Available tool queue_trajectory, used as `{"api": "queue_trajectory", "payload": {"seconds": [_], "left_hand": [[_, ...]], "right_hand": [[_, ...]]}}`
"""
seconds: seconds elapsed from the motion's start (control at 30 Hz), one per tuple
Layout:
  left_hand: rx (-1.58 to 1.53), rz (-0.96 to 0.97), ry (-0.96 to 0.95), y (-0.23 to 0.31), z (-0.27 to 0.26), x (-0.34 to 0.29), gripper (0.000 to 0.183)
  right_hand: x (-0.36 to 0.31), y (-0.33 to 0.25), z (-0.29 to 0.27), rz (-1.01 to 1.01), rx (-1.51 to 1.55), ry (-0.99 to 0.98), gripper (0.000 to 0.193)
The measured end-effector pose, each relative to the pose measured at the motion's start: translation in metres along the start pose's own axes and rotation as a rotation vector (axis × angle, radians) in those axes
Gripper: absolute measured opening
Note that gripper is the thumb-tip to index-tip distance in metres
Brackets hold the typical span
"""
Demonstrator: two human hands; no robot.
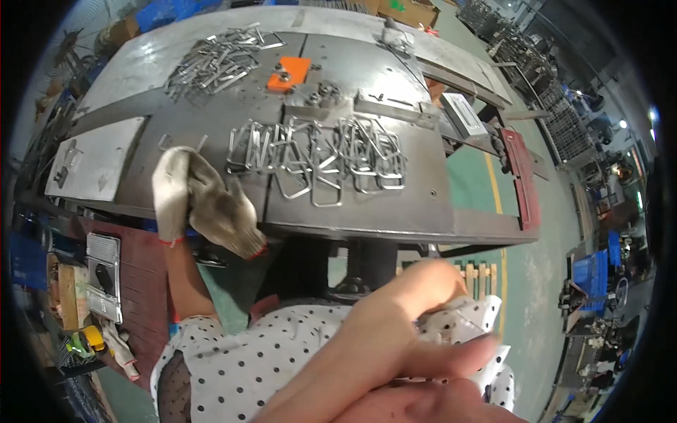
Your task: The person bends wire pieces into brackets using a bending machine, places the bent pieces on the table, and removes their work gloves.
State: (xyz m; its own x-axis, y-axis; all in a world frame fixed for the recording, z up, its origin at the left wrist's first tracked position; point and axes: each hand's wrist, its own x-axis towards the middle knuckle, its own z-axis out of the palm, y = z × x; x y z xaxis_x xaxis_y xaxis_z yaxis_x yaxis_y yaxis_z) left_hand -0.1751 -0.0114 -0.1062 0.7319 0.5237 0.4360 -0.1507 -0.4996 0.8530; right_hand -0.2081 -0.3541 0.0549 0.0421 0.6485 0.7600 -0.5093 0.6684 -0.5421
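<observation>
My left hand [173,201], in an off-white knit glove with a red cuff, is at the front left edge of the metal workbench [367,215]. A second off-white glove [222,215] hangs from it, its red-edged cuff pointing down to the right; the gloved fingers are folded around it. My bare right arm is bent very close to the camera at lower right. Of my right hand [444,366], only a blurred part shows near the lower edge, with most fingers hidden or cut off. Beyond the gloves, bent metal wire loops [317,155] lie in an overlapping row.
A heap of metal pieces [218,60] lies at the far left of the bench. An orange block [289,74] sits beside small metal parts. Metal bars [395,111] stand behind the loops. A red metal frame [518,180] juts out at right. Gloves [120,349] lie at lower left.
</observation>
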Motion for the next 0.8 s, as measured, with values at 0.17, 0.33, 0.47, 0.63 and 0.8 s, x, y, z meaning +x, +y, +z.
{"api": "queue_trajectory", "payload": {"seconds": [0.17, 0.33, 0.47, 0.63, 0.8], "left_hand": [[-0.004, 0.048, 0.008, 0.002, -0.001, -0.006, 0.025], [-0.056, 0.029, 0.000, 0.010, -0.001, -0.007, 0.023], [-0.174, -0.118, -0.007, 0.024, 0.002, -0.006, 0.023], [-0.253, -0.214, -0.077, 0.025, -0.001, -0.006, 0.022], [-0.060, 0.024, -0.045, 0.018, -0.003, -0.005, 0.024]], "right_hand": [[0.007, 0.002, -0.005, 0.024, 0.034, -0.040, 0.088], [0.019, 0.009, -0.017, 0.097, 0.063, -0.104, 0.091], [0.021, 0.012, -0.024, 0.141, 0.085, -0.121, 0.093], [0.013, 0.019, -0.025, 0.195, 0.055, -0.012, 0.089], [-0.002, 0.022, -0.019, 0.197, 0.040, 0.088, 0.086]]}}
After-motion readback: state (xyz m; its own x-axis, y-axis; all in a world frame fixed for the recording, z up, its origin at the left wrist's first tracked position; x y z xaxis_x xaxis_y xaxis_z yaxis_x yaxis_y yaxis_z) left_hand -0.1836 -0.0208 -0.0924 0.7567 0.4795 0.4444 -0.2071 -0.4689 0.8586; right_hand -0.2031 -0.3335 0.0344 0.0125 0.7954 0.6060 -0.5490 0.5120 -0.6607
